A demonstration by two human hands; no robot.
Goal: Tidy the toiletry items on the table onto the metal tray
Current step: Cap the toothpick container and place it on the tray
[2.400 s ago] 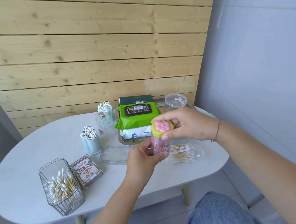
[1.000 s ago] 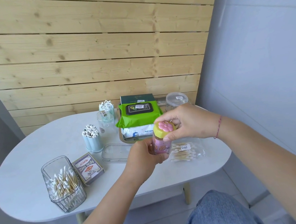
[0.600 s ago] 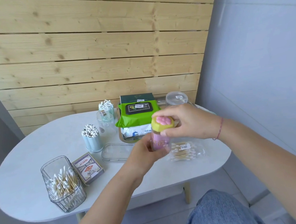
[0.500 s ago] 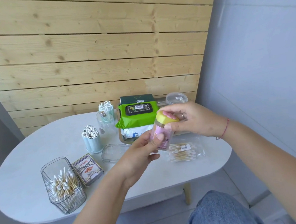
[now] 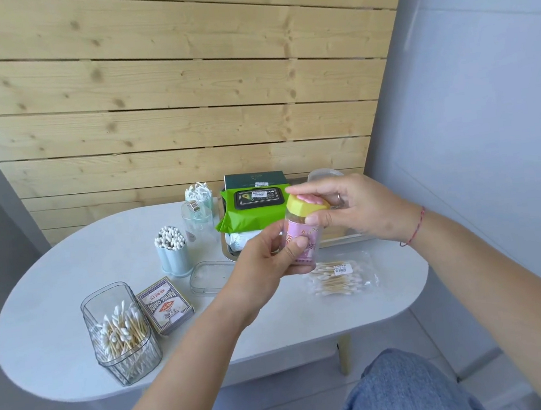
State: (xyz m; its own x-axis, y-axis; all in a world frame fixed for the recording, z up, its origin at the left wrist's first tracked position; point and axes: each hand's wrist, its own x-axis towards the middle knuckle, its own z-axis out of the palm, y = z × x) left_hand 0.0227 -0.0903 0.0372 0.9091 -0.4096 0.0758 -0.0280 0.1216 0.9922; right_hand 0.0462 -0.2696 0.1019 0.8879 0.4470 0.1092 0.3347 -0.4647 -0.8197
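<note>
The small bottle (image 5: pixel 300 235) with a pink label and a yellow cap (image 5: pixel 305 203) is held in the air above the middle of the surface (image 5: pixel 53 277), tilted with its top to the right. The left hand (image 5: pixel 270 265) grips its body from below, and the right hand (image 5: pixel 354 207) closes on the cap from the right side.

At the near left edge of the surface stands a clear container (image 5: pixel 121 334) full of cotton swabs, and just beside it lies a card box (image 5: pixel 165 305). Near the right edge lies a plastic bag of swabs (image 5: pixel 342 277). Further in, a clear flat lid (image 5: pixel 208 276) rests near the middle, and behind it stands a light blue holder (image 5: pixel 172 253) with swabs.

The metal tray (image 5: pixel 346 238) is at the far edge. On it lies a green pack of wipes (image 5: pixel 249 210), with a dark green box (image 5: pixel 255 180) behind it.
</note>
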